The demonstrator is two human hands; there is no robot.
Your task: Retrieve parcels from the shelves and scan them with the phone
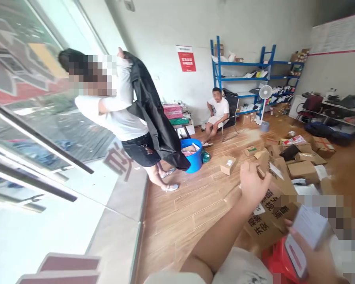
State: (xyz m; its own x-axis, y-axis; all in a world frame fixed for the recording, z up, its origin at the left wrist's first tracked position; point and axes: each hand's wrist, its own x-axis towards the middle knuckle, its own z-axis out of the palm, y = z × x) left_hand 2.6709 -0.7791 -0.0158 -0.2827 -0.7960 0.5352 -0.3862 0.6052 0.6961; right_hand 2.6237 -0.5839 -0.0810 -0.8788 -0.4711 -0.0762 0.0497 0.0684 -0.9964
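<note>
My left hand point(253, 183) is closed over the upper edge of a large cardboard box point(279, 209) printed with black characters, its arm stretched forward from the bottom of the view. The box stands tilted among other parcels. At the lower right, my right hand point(313, 252) has its fingers bent against a pale, flat-faced rectangular item point(309, 227); its exact kind is unclear. Just below the fingers is a red object point(279, 260), and against it a white-faced panel point(296, 254) with rounded corners. Blurring hides part of this corner.
Parcels point(304, 169) lie heaped on the wooden floor to the right, and a small carton point(228, 165) stands apart. A person point(115, 118) holds up a black garment beside a blue bin point(193, 157). Another person point(219, 108) sits near blue shelves point(239, 79) and a fan point(265, 92).
</note>
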